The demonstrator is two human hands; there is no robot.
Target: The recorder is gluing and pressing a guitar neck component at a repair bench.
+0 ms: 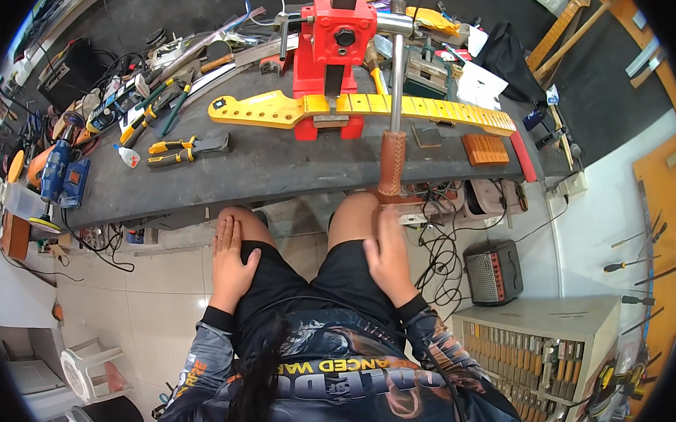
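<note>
My left hand lies flat on my left thigh, its fingers stretched out and holding nothing. My right hand is by my right knee, fingers extended and slightly smeared, with nothing in it. Just beyond its fingertips hangs the brown leather-wrapped grip of a metal lever, apart from the hand. The lever belongs to a red arbor press on the bench. A yellowish guitar neck lies crosswise in the press, under its ram, headstock to the left. Neither hand touches the neck.
On the dark workbench lie yellow-and-black pliers, a small glue bottle, a slotted wooden block and a blue power tool. Cables hang below the right side, near a small amplifier. A drawer rack stands lower right.
</note>
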